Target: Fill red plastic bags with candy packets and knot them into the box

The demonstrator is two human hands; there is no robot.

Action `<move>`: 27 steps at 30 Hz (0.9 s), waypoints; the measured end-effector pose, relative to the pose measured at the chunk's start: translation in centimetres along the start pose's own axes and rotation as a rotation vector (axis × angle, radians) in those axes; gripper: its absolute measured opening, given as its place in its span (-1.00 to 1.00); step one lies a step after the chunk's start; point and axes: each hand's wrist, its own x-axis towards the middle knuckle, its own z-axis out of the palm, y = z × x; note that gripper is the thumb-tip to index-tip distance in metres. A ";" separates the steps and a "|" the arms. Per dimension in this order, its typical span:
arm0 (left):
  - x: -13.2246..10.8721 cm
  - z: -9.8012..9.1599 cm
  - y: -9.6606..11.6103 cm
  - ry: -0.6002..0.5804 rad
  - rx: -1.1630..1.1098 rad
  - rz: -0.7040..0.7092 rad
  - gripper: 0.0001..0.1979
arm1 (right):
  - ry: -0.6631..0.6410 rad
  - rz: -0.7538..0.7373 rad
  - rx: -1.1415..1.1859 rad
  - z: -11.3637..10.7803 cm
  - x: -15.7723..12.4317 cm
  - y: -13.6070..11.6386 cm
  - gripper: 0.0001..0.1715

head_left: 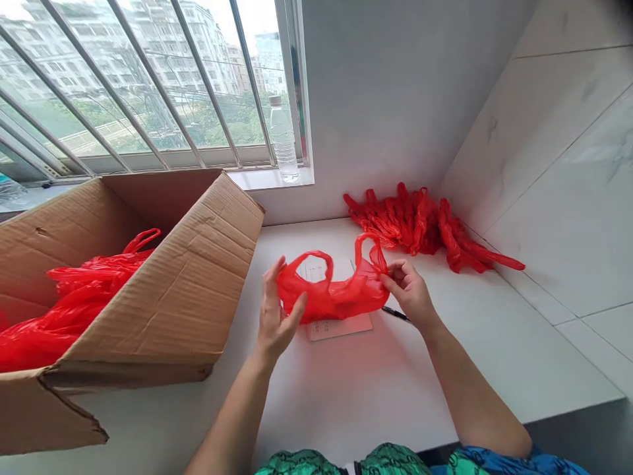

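Observation:
A red plastic bag [336, 300] with two loop handles is stretched sideways between my hands, over a paper booklet on the white tabletop. My right hand [409, 290] pinches the bag's right end between thumb and fingers. At its left end, my left hand [277, 316] has straight fingers, with the thumb spread apart against the front of the bag. Part of the booklet [341, 328] shows below the bag, its middle hidden. A black pen [395, 314] lies partly behind my right hand.
On the left stands an open cardboard box [173, 290] holding red plastic bags [84, 297]. A row of bunched red bags [415, 221] lies along the back wall. On the sill of the barred window is a clear bottle [283, 142]. A tiled wall [568, 198] borders the right.

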 end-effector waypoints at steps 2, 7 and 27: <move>0.0 -0.1 2.0 -0.137 0.093 0.168 -0.49 | 0.018 -0.021 -0.073 0.1 -0.1 -0.1 -0.60; 0.4 -2.6 3.6 -0.331 -0.068 0.309 -0.74 | 0.207 -0.074 -0.504 -2.2 0.2 -1.2 -0.67; -0.2 -2.9 6.1 -0.426 0.347 0.375 -0.78 | -0.439 -0.240 -1.150 2.3 -1.7 -1.8 -0.11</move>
